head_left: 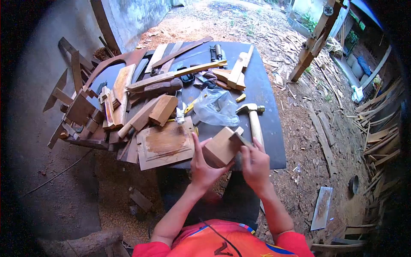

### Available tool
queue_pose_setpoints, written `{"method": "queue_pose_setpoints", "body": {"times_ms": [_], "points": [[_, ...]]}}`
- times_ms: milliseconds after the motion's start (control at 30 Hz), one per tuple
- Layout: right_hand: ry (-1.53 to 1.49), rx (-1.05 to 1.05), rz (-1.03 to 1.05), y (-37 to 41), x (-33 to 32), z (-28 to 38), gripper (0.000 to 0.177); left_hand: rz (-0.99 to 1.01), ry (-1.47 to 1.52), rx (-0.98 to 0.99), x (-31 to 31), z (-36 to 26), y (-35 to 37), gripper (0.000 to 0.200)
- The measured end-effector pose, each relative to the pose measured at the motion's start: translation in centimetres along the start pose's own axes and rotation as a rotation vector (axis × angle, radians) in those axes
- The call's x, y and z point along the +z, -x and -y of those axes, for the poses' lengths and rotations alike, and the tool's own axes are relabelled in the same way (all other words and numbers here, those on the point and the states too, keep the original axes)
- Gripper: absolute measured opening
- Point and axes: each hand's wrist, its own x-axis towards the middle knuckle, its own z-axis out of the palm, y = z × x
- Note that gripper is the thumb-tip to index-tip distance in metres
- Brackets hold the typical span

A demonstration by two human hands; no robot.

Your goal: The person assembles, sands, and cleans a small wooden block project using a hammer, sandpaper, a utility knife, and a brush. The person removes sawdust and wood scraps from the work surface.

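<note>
A wooden block (221, 147) is tilted over the near edge of the dark table (274, 150). My left hand (205, 165) holds it from the left and below, the fingers around its side. In my right hand (255, 165) is a dark flat piece (239, 139), pinched between the fingers, its far end against the block's top right part. Whether that piece is metal or wood I cannot tell. Just beyond my right hand lies a hammer (255, 122), its head away from me. A clear plastic bag (216, 107) rests behind the block.
Left of the block are a carved wooden panel (165, 143), a wooden block with a handle (162, 110) and stacked boards (124, 85). A clamp-like tool (216, 52) lies at the back. A wooden post (314, 43) stands beyond the table, among scattered wood scraps.
</note>
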Motion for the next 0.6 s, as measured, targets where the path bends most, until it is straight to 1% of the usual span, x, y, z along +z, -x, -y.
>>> {"method": "queue_pose_setpoints", "body": {"times_ms": [33,67,100,167,200,233,333,367,433,467,500,533,600], "points": [[-0.052,0.100,-0.045,0.3,-0.3,-0.2,0.030,0.027,-0.029,0.052,-0.3,0.1,-0.2,0.160],[-0.107,0.153,-0.087,0.8,-0.5,-0.3,0.032,0.055,-0.058,0.103,-0.6,0.2,-0.5,0.159],[-0.164,0.204,-0.132,1.3,-0.6,-0.5,0.034,0.031,0.035,0.175,-0.6,0.2,-0.8,0.140],[-0.285,0.210,-0.220,2.4,-0.8,-0.9,0.038,0.117,-0.119,0.361,-1.3,0.4,-2.3,0.121],[-0.287,0.219,-0.246,2.8,-1.1,-1.1,0.040,0.158,-0.197,0.452,-1.6,0.2,-2.9,0.113],[-0.290,0.226,-0.271,3.1,-1.4,-1.2,0.041,0.190,-0.215,0.489,-1.7,-0.3,-3.2,0.088],[-0.323,0.268,-0.315,4.1,-2.3,-1.6,0.045,0.244,-0.261,0.597,-2.1,-0.2,-3.3,0.080],[-0.317,0.263,-0.339,4.3,-2.4,-1.8,0.046,0.267,-0.220,0.588,-2.4,-0.3,-3.1,0.078],[-0.307,0.236,-0.380,4.7,-2.3,-2.5,0.047,0.257,-0.235,0.604,-2.3,0.2,-2.1,0.079],[-0.304,0.256,-0.363,5.2,-2.4,-3.0,0.047,0.251,-0.244,0.611,-2.3,0.4,-2.0,0.079],[-0.301,0.276,-0.344,5.7,-2.6,-3.3,0.047,0.250,-0.249,0.615,-2.5,-0.4,-2.2,0.071],[-0.297,0.295,-0.325,5.8,-2.7,-3.5,0.047,0.231,-0.213,0.603,-2.3,-0.6,-2.2,0.069],[-0.293,0.261,-0.392,5.7,-2.6,-2.7,0.046,0.192,-0.141,0.578,-1.8,-1.0,-1.9,0.066]]}}
